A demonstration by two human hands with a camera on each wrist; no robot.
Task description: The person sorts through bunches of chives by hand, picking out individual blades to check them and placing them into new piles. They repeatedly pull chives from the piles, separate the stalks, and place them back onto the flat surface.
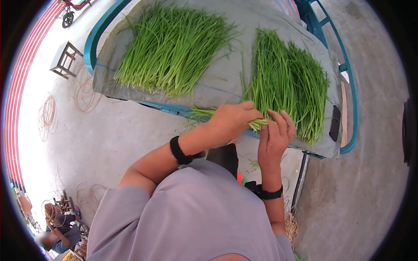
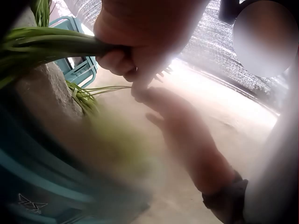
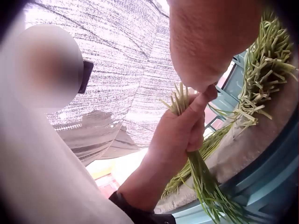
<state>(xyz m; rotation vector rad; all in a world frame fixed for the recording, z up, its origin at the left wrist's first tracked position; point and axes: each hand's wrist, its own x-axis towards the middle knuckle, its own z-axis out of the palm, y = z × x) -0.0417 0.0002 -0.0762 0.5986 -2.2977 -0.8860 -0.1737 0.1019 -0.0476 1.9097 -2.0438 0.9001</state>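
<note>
The bunched stalks (image 1: 257, 123) looked smooth and faintly glossy. The grey sheet (image 1: 233, 63) was matt, cloth-like and creased, and its edge looked coarse and grainy from both wrists. The teal frame (image 1: 356, 108) had a smooth surface and a soft sheen. The phone (image 1: 335, 123) was black, smooth and glossy. The shirt (image 1: 196, 213) was soft, matt cloth, and the wristbands (image 1: 177, 150) were dull black. Overhead, the sheeting (image 3: 126, 60) was silvery, shiny and finely streaked. The small stool (image 1: 61, 54) was probably wood, too distant for certainty.
</note>
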